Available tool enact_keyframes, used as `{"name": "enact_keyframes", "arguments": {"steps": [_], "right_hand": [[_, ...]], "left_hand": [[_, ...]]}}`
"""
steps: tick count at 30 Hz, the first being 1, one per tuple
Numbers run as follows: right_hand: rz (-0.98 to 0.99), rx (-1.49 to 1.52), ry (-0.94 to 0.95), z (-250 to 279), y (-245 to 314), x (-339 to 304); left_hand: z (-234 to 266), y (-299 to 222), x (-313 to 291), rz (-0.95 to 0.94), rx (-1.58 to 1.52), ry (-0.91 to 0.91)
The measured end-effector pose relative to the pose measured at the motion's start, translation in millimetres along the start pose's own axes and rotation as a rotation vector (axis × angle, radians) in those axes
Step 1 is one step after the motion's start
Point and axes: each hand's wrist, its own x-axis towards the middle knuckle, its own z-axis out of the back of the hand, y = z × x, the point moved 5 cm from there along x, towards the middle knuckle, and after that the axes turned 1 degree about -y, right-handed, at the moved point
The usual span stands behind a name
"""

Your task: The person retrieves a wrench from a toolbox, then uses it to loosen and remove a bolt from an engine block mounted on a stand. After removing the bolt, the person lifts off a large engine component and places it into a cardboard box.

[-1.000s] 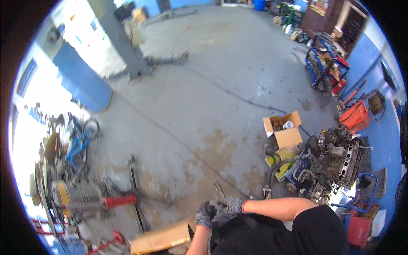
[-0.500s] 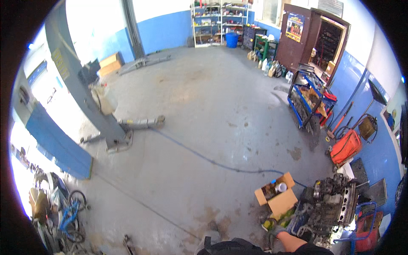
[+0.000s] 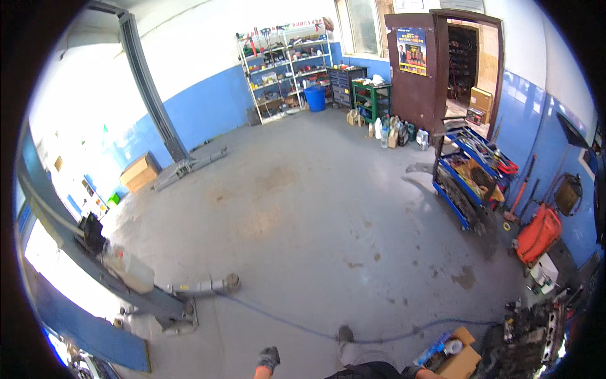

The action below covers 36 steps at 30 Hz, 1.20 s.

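Observation:
My left hand (image 3: pixel 269 358), in a dark grey glove, hangs over the floor at the lower edge, its fingers curled in, with nothing visible in it. My right hand (image 3: pixel 411 371), gloved too, shows only in part at the lower edge, beside an open cardboard box (image 3: pixel 462 362). Its fingers are too hidden to read. A white roll (image 3: pixel 452 346) sits in the box, and a blue and white item (image 3: pixel 434 349) lies between the roll and my right hand. Whether that hand touches it, I cannot tell.
A blue hose (image 3: pixel 303 328) crosses the floor ahead of my shoe (image 3: pixel 345 333). Engine parts (image 3: pixel 536 335) lie at the lower right. A blue tool cart (image 3: pixel 464 180) stands by the right wall, near an orange case (image 3: pixel 538 234). A lift post (image 3: pixel 151 300) rises at left.
The view has tilted up and turned, bringing the shelves and doorway lower. My left hand has come into view. My right hand and the box now sit nearer the lower edge.

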Motion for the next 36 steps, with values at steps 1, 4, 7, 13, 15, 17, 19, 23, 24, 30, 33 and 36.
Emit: {"name": "enact_keyframes", "arguments": {"steps": [1,4,7,13,15,17,19,23,24,30,33,36], "right_hand": [[0.065,-0.031,0.05,44.2,35.3,37.4],[-0.077,-0.075,0.059,204.8,126.7,111.0],[-0.005,0.115,-0.261,418.8,221.0,186.5],[0.162,0.35,-0.558,706.5,318.1,382.3],[0.147,0.498,-0.455,740.5,312.7,448.9],[0.082,0.249,-0.405,754.9,299.8,496.6],[-0.083,0.094,-0.239,760.4,273.6,532.1],[-0.35,0.586,-0.144,782.7,212.0,573.2],[-0.49,0.871,-0.15,782.9,194.3,580.2],[-0.48,0.182,0.009,921.8,145.2,772.8],[-0.293,0.019,0.031,1063.3,181.2,893.3],[-0.368,0.2,-0.052,1232.0,259.0,969.3]], "left_hand": [[24.4,-12.0,17.1,-0.062,0.098,-0.068],[80.4,-15.6,68.2,0.042,-0.106,0.099],[123.3,2.7,101.1,0.024,-0.337,-0.01],[178.0,36.6,298.0,0.546,-0.837,0.235],[227.9,32.9,408.6,0.46,-0.694,0.254],[296.6,31.9,514.0,0.348,-0.553,0.252],[380.9,16.6,610.1,0.145,-0.368,0.22],[620.0,-69.5,795.2,-0.474,0.032,-0.015],[681.5,-99.1,850.0,-0.489,0.113,0.041],[1007.4,-261.7,1166.0,-0.233,-0.888,0.073],[1094.8,-329.0,1270.7,-0.512,-0.431,-0.028],[1112.4,-317.6,1322.8,-0.392,-0.453,0.055]]}}
